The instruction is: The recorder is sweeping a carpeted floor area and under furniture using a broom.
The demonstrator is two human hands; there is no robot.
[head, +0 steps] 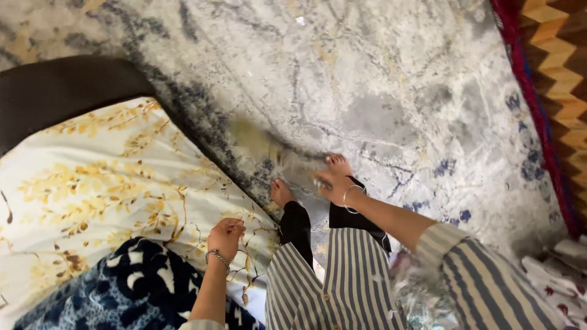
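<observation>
Standing at the edge of a bed, the person looks down over it and the floor beyond. At the far left a dark brown, smooth band [61, 91] curves along the head of the mattress. Next to it spreads a cream bedsheet [92, 183] of soft cotton-like cloth, printed with yellow leafy sprigs and thin brown stems. Lower left lies a plush navy blanket [128, 287] with white floral shapes, thick and fuzzy in texture.

The left hand [226, 235] hovers over the sheet's edge just beside the blanket, a beaded metal bracelet at the wrist. Its grip is narrow, fingertips pinched together on something too small to make out, perhaps a fold of the sheet; it cannot be told which.

Below centre hangs a long striped tunic [342, 281], grey and white vertical bands with a row of small buttons, over black trousers. Two bare feet [281, 192] stand on the carpet near the bedside.

The right hand [333, 180], with a thin round bangle, reaches down in front of the feet. It blurs with motion, and whether its grip is wide or closed cannot be told. A smeared tan streak [269, 146] lies left of it on the carpet.

The carpet [379, 79] is flat-woven looking, marbled grey, cream and blue, with pale specks scattered on it. At the far right runs a dark red border [532, 91], then a zigzag wood-toned floor [565, 61].
</observation>
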